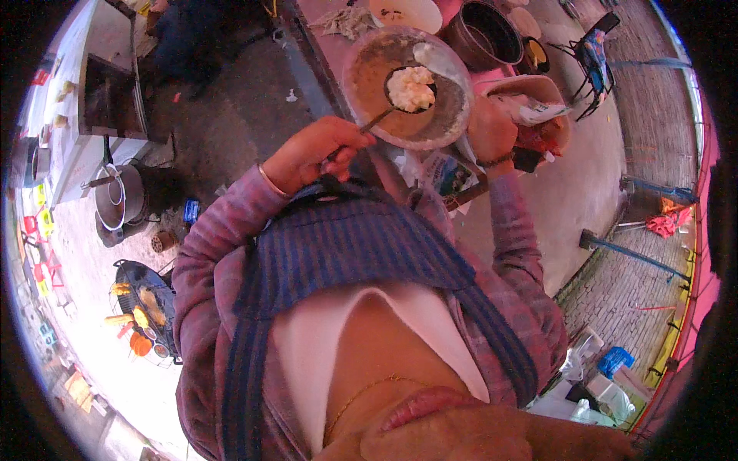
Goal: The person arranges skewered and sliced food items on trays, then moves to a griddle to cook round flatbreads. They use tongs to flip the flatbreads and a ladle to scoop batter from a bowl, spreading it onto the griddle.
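Note:
My left hand (320,151) is closed around the handle of a ladle (379,120). The ladle's bowl is heaped with a pale, lumpy food mixture (410,88) and is held over a wide round basin (369,63). Wet, whitish residue coats the inside of the basin. My right hand (493,131) is against the basin's right rim with its back turned up. Its fingertips are hidden, so its grip is unclear. Just beyond it stands a container (533,89) with a printed plastic bag (539,112) in it.
A dark pot (484,36) and a pale bowl (406,14) stand behind the basin, beside a crumpled cloth (346,23). At left are a metal pot (124,196) and a round grill (153,305) holding food. A folding chair (597,69) stands at right. A dark-clothed person (190,43) is at upper left.

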The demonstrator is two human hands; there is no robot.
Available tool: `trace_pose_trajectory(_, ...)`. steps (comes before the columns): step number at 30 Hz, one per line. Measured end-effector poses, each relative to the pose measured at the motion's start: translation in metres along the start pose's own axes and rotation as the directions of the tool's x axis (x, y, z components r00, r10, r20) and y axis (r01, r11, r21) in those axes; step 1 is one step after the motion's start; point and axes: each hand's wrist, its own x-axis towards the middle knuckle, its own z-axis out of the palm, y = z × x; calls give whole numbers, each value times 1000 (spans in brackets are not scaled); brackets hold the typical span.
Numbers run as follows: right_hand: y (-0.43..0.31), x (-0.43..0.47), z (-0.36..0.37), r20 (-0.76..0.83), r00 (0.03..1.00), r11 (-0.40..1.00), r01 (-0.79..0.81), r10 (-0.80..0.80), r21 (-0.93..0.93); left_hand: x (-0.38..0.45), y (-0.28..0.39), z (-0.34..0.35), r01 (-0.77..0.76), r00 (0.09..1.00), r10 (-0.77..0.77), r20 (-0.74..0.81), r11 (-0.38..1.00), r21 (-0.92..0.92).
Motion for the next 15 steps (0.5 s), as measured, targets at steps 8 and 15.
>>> trace_pose_trajectory(8, 21, -15, 37, 212, 972, 916, -171, 98, 362, -5, -4, 5, -45, 999, 44, 9, 998, 35)
trace_pose_trajectory(15, 2, -13, 46, 146, 984, 966, -132, 100, 224, -3, -9, 12, -72, 996, 79, -43, 988, 139)
